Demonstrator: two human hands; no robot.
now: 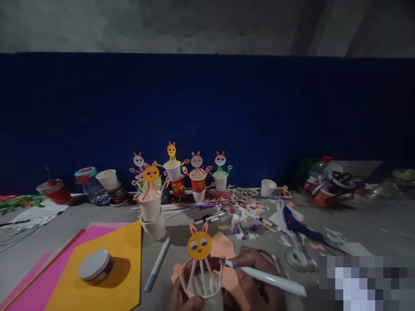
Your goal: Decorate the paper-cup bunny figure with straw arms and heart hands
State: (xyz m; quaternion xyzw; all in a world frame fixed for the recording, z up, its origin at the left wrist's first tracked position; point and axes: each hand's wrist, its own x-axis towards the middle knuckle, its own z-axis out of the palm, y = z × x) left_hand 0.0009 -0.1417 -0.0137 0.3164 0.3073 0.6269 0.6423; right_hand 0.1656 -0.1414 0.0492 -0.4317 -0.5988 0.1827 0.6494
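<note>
My left hand is wrapped round a white paper cup at the bottom of the view. Several thin pale sticks rise from inside the cup. They carry a round orange paper animal face with two ears, drawn eyes and a mouth. In my right hand is a white marker with a blue tip end. Its tip is close to the upper end of a stick at the cup's right side; contact cannot be made out. Behind both hands lies peach-coloured paper.
Orange paper and pink paper lie left, under a white-lidded jar. A capped pen is beside them. Finished-looking cup figures stand behind. Paper scraps, a glue stick, a hot glue gun and tape lie right.
</note>
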